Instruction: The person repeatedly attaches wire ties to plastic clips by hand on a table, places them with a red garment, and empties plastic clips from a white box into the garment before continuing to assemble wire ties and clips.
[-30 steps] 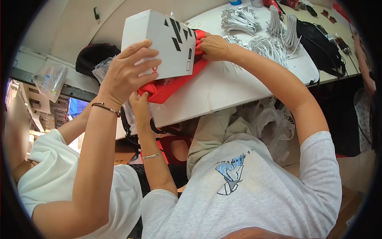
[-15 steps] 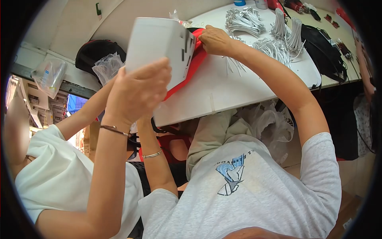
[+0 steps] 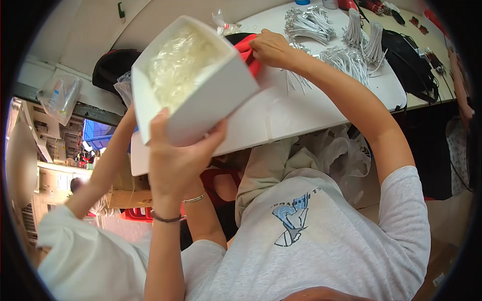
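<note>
The fingers of my right hand [image 3: 271, 48] pinch a red fabric item [image 3: 247, 48] near the table's back edge. My left forearm [image 3: 203, 215], with a silver bangle, reaches up from below, but its hand is hidden behind a co-worker's hand [image 3: 175, 163]. That co-worker's hand grips an open white box [image 3: 211, 95] from below, tilted so its inside shows. Crumpled clear plastic [image 3: 181, 67] with pale contents fills the box. The box covers part of the red fabric.
Bundles of silver-white cords [image 3: 309, 25] lie on the white table [image 3: 301, 110], with a black bag [image 3: 409, 65] to their right. The co-worker in a white shirt [image 3: 95, 256] is close on my left. A clear plastic bag [image 3: 344, 160] hangs beneath the table edge.
The co-worker's box has moved left and tipped, so its open top and contents now show. My right hand still holds the red fabric; my left hand has become hidden.
</note>
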`<state>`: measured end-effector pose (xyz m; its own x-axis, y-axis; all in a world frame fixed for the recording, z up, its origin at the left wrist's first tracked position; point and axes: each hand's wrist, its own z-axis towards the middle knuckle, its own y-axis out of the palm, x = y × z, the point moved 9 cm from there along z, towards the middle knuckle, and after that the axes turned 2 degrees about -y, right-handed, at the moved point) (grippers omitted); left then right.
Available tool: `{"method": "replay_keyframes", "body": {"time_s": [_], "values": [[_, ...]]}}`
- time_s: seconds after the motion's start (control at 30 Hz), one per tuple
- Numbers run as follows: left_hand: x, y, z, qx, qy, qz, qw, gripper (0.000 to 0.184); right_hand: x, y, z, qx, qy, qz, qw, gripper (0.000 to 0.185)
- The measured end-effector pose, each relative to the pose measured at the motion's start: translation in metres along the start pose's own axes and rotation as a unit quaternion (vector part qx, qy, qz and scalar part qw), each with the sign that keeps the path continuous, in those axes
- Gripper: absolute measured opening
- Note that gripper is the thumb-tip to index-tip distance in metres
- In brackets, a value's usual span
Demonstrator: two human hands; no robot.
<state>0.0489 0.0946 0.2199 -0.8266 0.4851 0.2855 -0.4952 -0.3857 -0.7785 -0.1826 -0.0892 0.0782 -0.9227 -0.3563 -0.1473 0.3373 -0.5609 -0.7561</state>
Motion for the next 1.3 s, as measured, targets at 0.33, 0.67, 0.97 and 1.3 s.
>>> {"method": "replay_keyframes", "body": {"time_s": [0.33,0.67,0.97,1.3], "values": [[-0.173,0.139,0.011,0.075,-0.245,-0.652,0.713,0.045,0.010,-0.009,0.003,0.041,0.102,0.172,0.979,0.015],[-0.160,0.133,0.021,-0.031,-0.205,-0.139,0.968,0.034,-0.034,0.028,-0.019,-0.149,0.003,0.119,0.982,0.018],[-0.130,0.208,0.149,-0.191,-0.019,0.012,0.981,0.039,0.009,0.070,0.016,-0.128,0.116,0.021,0.985,0.031],[-0.121,0.222,0.146,-0.021,0.110,0.192,0.975,0.030,-0.008,0.020,0.053,0.078,-0.001,-0.015,0.997,0.025]]}}
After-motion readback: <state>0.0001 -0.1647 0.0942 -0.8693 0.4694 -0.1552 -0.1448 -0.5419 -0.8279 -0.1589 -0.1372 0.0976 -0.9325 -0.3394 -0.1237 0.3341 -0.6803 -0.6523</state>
